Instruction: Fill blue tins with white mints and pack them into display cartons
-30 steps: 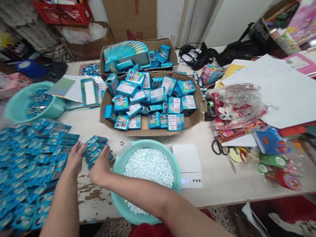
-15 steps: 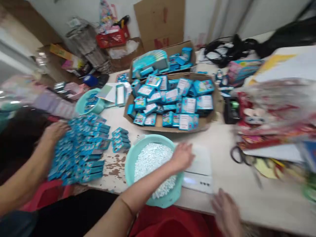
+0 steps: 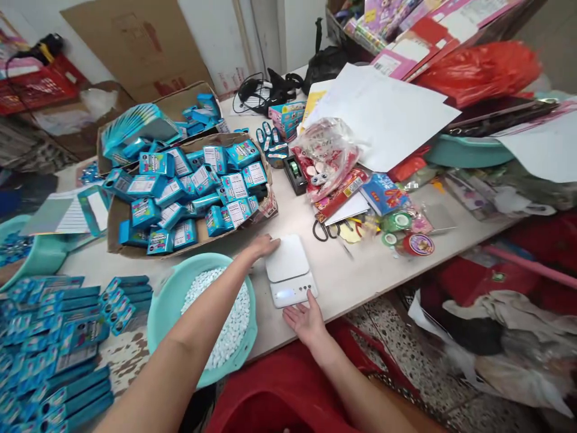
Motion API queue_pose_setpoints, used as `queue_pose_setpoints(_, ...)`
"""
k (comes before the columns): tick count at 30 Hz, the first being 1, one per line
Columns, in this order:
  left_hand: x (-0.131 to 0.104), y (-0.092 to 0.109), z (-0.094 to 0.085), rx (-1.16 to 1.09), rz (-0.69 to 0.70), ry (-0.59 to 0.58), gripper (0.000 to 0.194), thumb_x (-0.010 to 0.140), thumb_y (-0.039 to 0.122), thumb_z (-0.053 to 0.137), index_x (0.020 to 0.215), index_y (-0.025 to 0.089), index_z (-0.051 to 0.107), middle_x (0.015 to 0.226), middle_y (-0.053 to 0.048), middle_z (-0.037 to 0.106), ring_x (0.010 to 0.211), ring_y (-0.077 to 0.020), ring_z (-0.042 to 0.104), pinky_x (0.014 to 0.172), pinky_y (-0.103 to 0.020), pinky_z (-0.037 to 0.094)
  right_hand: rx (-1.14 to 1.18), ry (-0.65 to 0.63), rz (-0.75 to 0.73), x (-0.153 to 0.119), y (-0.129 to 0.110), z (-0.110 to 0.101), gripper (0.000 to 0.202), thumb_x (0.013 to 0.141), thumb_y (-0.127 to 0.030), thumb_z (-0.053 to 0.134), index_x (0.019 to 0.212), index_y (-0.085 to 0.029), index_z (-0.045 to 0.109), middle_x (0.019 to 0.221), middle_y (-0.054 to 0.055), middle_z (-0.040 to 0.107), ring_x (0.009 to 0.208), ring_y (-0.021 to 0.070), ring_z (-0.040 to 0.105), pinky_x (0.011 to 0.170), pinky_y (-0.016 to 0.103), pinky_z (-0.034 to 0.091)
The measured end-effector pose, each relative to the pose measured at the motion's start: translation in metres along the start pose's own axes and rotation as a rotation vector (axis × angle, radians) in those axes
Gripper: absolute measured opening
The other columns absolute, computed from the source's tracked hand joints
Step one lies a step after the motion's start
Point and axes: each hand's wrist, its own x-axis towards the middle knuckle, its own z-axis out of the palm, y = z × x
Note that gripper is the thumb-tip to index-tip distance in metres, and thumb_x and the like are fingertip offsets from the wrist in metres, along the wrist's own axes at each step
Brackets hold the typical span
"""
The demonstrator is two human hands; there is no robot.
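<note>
A white digital scale (image 3: 288,260) lies on the table, its display lit and its plate bare. My left hand (image 3: 264,245) reaches across a turquoise basin (image 3: 157,322) and has its fingers closed at the scale's far left corner. At the scale's near edge, my right hand (image 3: 305,319) is open, palm up, fingers spread, with the thumb by the buttons. Small white pellets (image 3: 232,328) fill much of the basin, partly hidden behind my left forearm.
Blue printed packets fill a cardboard box (image 3: 192,243) behind the basin. Blue packets (image 3: 76,337) stand in rows at left. Another person's hand (image 3: 9,272) is at a turquoise bowl (image 3: 51,258). Scissors (image 3: 325,231), tape rolls (image 3: 396,221) and papers (image 3: 383,114) lie to the right.
The view has swung right. My left hand has come to the scale's far left corner, and my right hand has moved in to its near edge. The other person's arm has mostly left view.
</note>
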Motion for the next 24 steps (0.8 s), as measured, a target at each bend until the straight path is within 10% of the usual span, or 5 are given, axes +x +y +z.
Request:
queue_pose_setpoints(6,-0.005,0.031,0.005,-0.052,0.028,0.161,0.048,0.089,0.042,0.04,0.123,0.01,0.052,0.126,-0.02,0.054,0.111,-0.0283,0.056,0.088,-0.035,0.042,-0.068,0.221,-0.171,-0.019,-0.024,-0.018,0.047,0.081,-0.057,0.047,0.109,-0.019,0.046,0.112,0.014,0.056,0.108,0.0258,0.057,0.082,0.042,0.05)
queue_pose_setpoints(13,-0.106,0.004,0.062,-0.116,0.522,0.521,0.023,0.091,0.029,0.042,0.095,0.018,0.062,0.104,-0.009,0.063,0.1,-0.0205,0.057,0.089,-0.033,0.043,-1.381,0.422,-1.398,-0.013,-0.004,-0.056,0.033,0.088,-0.034,0.049,0.115,-0.017,0.054,0.135,0.014,0.05,0.134,0.0301,0.03,0.102,0.048,0.03)
queue_pose_setpoints(18,-0.16,-0.061,0.088,-0.288,0.459,0.8,0.018,0.09,0.031,0.047,0.09,0.019,0.061,0.093,-0.005,0.066,0.093,-0.0173,0.06,0.088,-0.032,0.046,-1.797,0.503,-1.446,0.002,-0.015,-0.06,0.032,0.09,-0.026,0.048,0.119,-0.017,0.056,0.139,0.01,0.049,0.136,0.0332,0.025,0.099,0.048,0.029)
queue_pose_setpoints(24,-0.195,-0.124,0.101,-0.285,0.164,0.836,0.027,0.088,0.041,0.046,0.084,0.019,0.062,0.087,-0.004,0.068,0.084,-0.0168,0.063,0.079,-0.027,0.048,-1.859,0.491,-1.405,0.003,-0.017,-0.057,0.031,0.09,-0.028,0.049,0.117,-0.017,0.057,0.139,0.009,0.05,0.134,0.0339,0.03,0.099,0.046,0.028)
